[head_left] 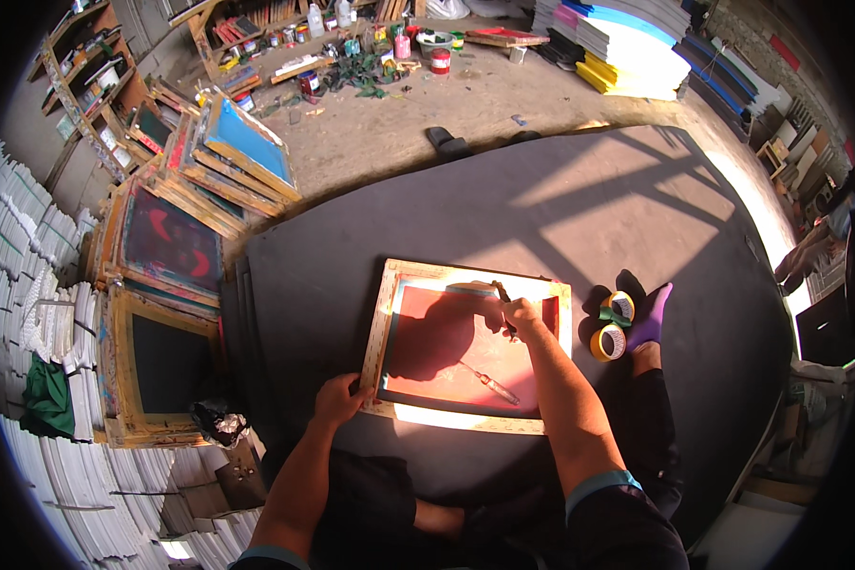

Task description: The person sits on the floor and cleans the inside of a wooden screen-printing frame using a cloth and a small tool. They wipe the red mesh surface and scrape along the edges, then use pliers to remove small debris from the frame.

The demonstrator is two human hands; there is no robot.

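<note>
A wooden screen-printing frame (383, 328) with reddish mesh lies on the dark grey sheets in front of me. At its near left corner, my left hand (338, 399) grips the wooden edge, with the thumb side on top. My right hand (521, 317) is closed around a slim dark tool (500, 289) over the frame's far right part; its exact kind I cannot make out. On the mesh below that hand lies a screwdriver (497, 388) with a clear handle. Shadows of my arm and head fall across the mesh.
Two tape rolls (608, 342) sit right of the frame, beside my purple-socked foot (651, 318). More printing frames (171, 237) lean in stacks on the left, near white bundles (28, 275). Paint cans (440, 61) and foam sheets (636, 47) stand at the back.
</note>
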